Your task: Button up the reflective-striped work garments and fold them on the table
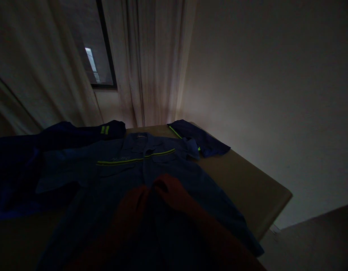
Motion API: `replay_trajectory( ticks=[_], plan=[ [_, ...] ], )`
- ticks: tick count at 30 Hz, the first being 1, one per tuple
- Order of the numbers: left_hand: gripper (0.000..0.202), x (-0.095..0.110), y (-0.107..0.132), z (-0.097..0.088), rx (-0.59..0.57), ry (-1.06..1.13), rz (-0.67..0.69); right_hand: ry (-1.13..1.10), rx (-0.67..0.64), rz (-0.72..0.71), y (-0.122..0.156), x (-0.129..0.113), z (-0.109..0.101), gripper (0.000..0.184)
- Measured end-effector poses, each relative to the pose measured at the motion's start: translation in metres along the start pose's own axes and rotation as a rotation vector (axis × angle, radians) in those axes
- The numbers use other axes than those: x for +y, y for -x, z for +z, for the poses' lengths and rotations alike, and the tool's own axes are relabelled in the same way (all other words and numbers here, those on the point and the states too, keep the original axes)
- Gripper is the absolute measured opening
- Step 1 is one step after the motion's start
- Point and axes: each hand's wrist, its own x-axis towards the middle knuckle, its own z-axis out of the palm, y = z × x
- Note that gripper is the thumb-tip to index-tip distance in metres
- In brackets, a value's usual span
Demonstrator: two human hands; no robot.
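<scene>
A blue-grey short-sleeved work shirt (117,177) with a collar and yellow-green stripes across its chest lies spread on the table, front side up. Both hands meet at its front placket, below the chest stripe. My left hand (134,201) is closed, its fingers pinching the fabric edge. Close beside it, my right hand (168,190) is also closed on the placket, thumb and forefinger together. Dim light hides whether a button sits between the fingers.
A dark blue garment (18,162) with yellow-green bars lies at the left, partly under the shirt's sleeve. Another folded dark blue garment (202,137) rests at the back right of the brown table (247,184). Curtains (151,64) and a wall (261,94) stand behind.
</scene>
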Motion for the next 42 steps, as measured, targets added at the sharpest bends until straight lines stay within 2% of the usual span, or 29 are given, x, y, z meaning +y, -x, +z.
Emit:
replay_trajectory(
  ticks=[2,3,6,8,10,13,15,18,20,22,27,30,33,36,42],
  plan=[
    [0.041,-0.007,-0.003,0.002,0.050,-0.146,0.001,0.089,-0.008,0.034,-0.002,0.001,0.003,0.016],
    [0.043,-0.011,-0.003,0.003,0.051,-0.226,0.014,0.120,-0.002,0.081,-0.005,0.000,0.004,0.023],
    [0.050,-0.018,-0.002,0.007,-0.015,-0.388,0.090,0.204,0.003,0.246,-0.017,-0.008,0.009,0.049],
    [0.051,-0.020,0.002,0.009,-0.065,-0.435,0.114,0.270,0.010,0.290,-0.029,-0.015,0.013,0.056],
    [0.051,-0.019,0.004,0.008,-0.096,-0.460,0.106,0.334,0.064,0.251,-0.041,-0.019,0.021,0.050],
    [0.052,-0.015,-0.005,-0.003,-0.148,-0.446,0.094,0.357,0.146,0.207,-0.056,-0.014,0.034,0.028],
    [0.048,-0.011,-0.022,-0.013,-0.198,-0.434,0.063,0.299,0.174,0.241,-0.062,-0.005,0.039,0.016],
    [0.040,-0.009,-0.057,-0.022,-0.279,-0.434,-0.017,0.138,0.240,0.256,-0.065,0.008,0.040,0.013],
    [0.033,-0.013,-0.076,-0.019,-0.307,-0.401,-0.029,0.036,0.270,0.241,-0.065,0.013,0.038,0.014],
    [0.026,-0.020,-0.085,-0.010,-0.291,-0.326,0.007,-0.053,0.282,0.234,-0.064,0.016,0.036,0.012],
    [0.017,-0.040,-0.079,0.011,-0.135,-0.060,0.040,-0.120,0.295,0.192,-0.064,0.016,0.038,0.006],
    [0.017,-0.045,-0.075,0.010,-0.101,0.078,0.009,-0.033,0.300,0.150,-0.064,0.011,0.040,0.007],
    [0.018,-0.043,-0.076,0.004,-0.141,0.140,-0.082,0.081,0.306,0.102,-0.062,0.006,0.041,0.006],
    [0.020,-0.039,-0.078,-0.001,-0.172,0.214,-0.154,0.164,0.303,0.120,-0.060,0.005,0.043,0.008],
    [0.024,-0.033,-0.077,-0.008,-0.137,0.213,-0.192,0.102,0.191,0.092,-0.059,0.006,0.038,0.009]
  ],
)
